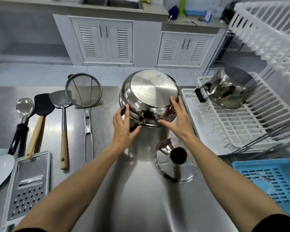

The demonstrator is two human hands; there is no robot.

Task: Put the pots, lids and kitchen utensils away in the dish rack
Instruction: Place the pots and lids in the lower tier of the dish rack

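Observation:
A wide steel pot (151,91) is upside down at the middle of the steel table, tilted with its base toward me. My left hand (124,126) grips its left rim near a black handle. My right hand (177,118) holds its right side. A steel lid (176,161) with a black knob lies on the table below my right hand. A second steel pot (229,87) sits tilted in the white dish rack (251,124) at the right.
On the left lie a ladle (24,108), black spatula (40,111), steel turner (62,114), mesh strainer (83,91), flat grater (28,186) and white spoon (0,171). A blue basket (271,183) sits at the near right. A raised white rack tier (271,30) hangs at the upper right.

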